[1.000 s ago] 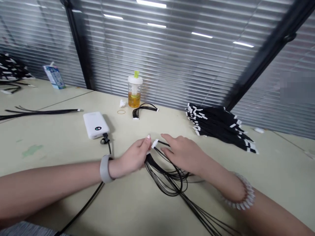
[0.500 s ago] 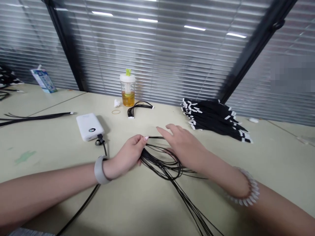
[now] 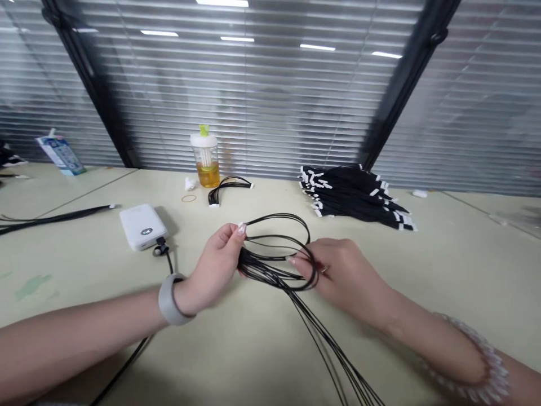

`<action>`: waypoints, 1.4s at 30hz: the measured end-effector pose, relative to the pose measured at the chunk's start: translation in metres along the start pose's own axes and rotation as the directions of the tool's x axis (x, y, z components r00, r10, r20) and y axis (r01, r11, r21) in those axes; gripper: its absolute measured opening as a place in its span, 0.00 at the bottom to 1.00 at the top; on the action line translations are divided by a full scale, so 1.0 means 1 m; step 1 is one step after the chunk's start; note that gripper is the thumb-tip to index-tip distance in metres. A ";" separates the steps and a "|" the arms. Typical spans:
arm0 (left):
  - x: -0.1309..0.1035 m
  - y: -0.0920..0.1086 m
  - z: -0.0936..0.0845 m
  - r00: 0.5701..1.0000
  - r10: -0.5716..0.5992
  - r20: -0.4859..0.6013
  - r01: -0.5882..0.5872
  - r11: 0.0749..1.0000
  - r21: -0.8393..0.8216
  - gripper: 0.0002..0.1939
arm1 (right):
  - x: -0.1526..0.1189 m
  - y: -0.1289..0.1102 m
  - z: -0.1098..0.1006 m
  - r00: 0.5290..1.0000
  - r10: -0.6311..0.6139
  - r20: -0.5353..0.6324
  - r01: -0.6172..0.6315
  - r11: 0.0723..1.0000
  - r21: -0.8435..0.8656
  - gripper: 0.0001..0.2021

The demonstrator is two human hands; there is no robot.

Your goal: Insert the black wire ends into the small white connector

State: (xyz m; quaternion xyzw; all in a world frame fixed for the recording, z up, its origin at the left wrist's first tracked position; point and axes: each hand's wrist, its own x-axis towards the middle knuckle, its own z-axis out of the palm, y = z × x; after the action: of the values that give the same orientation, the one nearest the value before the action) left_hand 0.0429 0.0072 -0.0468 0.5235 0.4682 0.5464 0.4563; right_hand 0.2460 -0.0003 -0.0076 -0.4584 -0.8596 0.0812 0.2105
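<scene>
Black wires point(image 3: 257, 269), one bundle: looped between my two hands, mid-worktop point(image 3: 236, 349), loose strands trailing toward the near right.

Left hand point(image 3: 217, 256): mine; fingers pinched on the bundle's left end, thumb uppermost. Grey wristband point(image 3: 169, 301) worn.

Right hand point(image 3: 349, 273): mine; fingers curled at the right end of the loops, thumb reaching in among them, one strand group crossing over it. Whether they clench the wires, I cannot tell. Clear beaded bracelet point(image 3: 486, 361) worn, blurred.

Left of my left hand: white power bank point(image 3: 143, 226), one, lying flat; black cord point(image 3: 127, 361) plugged in, running to the near left. Farther left: black wire strip point(image 3: 63, 217), one.

Far side: drink bottle point(image 3: 205, 160), one, upright, white lid, amber liquid; short wire bundle point(image 3: 214, 195), one, just beside it; rubber band point(image 3: 189, 202), one. Far left: blue-and-white carton point(image 3: 62, 155), tilted. Far right: heap of black wires point(image 3: 357, 197), white ends.
</scene>
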 end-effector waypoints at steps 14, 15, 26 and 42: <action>-0.024 -0.021 0.019 0.944 0.168 0.285 -0.226 0.957 0.184 0.11 | -0.024 0.004 0.019 0.958 -0.129 0.255 -0.033 0.837 0.547 0.16; -0.025 -0.022 0.018 0.941 0.176 0.290 -0.236 0.953 0.188 0.11 | -0.025 0.003 0.020 0.958 -0.128 0.256 -0.039 0.828 0.560 0.16; -0.031 -0.024 0.019 0.881 0.266 0.390 -0.382 0.888 0.257 0.06 | -0.031 0.000 0.027 0.946 -0.023 0.325 -0.192 0.765 0.615 0.17; -0.031 -0.023 0.023 0.908 0.213 0.362 -0.324 0.904 0.280 0.08 | -0.032 0.006 0.034 0.949 -0.056 0.310 -0.137 0.811 0.569 0.12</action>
State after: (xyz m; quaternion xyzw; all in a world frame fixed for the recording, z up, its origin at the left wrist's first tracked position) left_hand 0.0675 -0.0194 -0.0734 0.7355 0.3953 0.4242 0.3505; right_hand 0.2511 -0.0211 -0.0490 -0.3712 -0.8052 0.4167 0.2005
